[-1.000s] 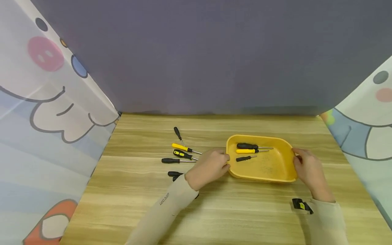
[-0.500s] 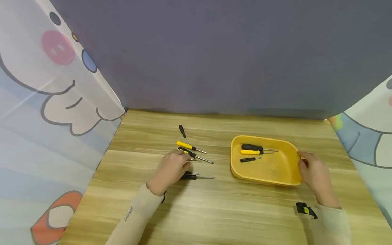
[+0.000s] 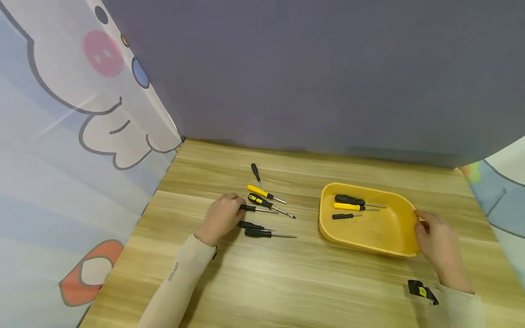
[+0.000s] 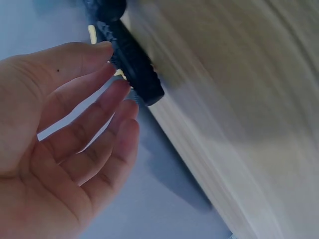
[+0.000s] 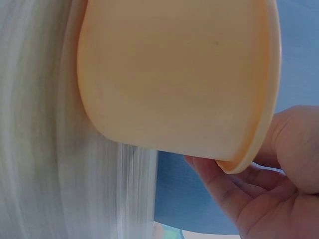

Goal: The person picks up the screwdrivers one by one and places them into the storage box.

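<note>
head view: the left hand (image 3: 221,217), fingers relaxed, touches a black screwdriver (image 3: 257,209) on the table (image 3: 287,282) at nine o'clock of the yellow tray (image 3: 404,248); the right hand (image 3: 440,243) grips the tray's rim at three o'clock. pick-up seems underway; closing fingers around the handle comes next.

Right hand (image 5: 279,174) under yellow tray (image 5: 174,74) rim

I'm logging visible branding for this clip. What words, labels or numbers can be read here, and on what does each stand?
Left sleeve: a short line of dark print runs along it, too small and blurred to read.
Black tag by the right wrist: a yellow patch, no legible text.
Screwdrivers, yellow tray, curtains: no readable text; the curtains show only cartoon drawings.
</note>
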### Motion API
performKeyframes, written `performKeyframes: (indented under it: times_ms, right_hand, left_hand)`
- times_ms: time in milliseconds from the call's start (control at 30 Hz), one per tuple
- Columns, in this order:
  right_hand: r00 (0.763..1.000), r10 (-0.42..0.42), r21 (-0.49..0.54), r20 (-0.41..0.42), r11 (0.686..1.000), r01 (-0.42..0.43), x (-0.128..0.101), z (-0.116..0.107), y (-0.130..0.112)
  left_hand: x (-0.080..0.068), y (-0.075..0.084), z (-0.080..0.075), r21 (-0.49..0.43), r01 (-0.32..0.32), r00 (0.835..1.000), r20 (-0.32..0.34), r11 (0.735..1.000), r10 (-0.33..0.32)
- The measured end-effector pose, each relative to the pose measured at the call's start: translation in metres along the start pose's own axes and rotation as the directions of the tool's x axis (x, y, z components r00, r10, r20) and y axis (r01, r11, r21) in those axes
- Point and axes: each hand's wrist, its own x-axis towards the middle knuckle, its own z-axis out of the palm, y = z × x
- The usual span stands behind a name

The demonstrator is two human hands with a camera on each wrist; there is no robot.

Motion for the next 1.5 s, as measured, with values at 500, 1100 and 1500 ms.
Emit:
performKeyframes:
  times_ms: [500, 1100, 1500]
  right_hand:
    - [1.0, 0.005, -0.018, 0.011, 1.0, -0.004, -0.0017, 0.0009, 0.0027]
    - [1.0, 0.009, -0.02, 0.016, 1.0, -0.009, -0.002, 0.0001, 0.0013]
    - [1.0, -0.001, -0.017, 0.001, 1.0, 0.001, -0.0021, 0.0009, 0.002]
  left_hand:
    - [0.0068, -0.0073, 0.0094, 0.016, -0.005, 0.999, 0.054, 1.0, 0.005]
    - [0.0086, -0.0063, 0.0081, 0.026, -0.025, 0.996, 0.083, 0.999, 0.022]
    - [0.0083, -0.0045, 0.0033, 0.016, -0.019, 0.996, 0.083, 1.0, 0.017]
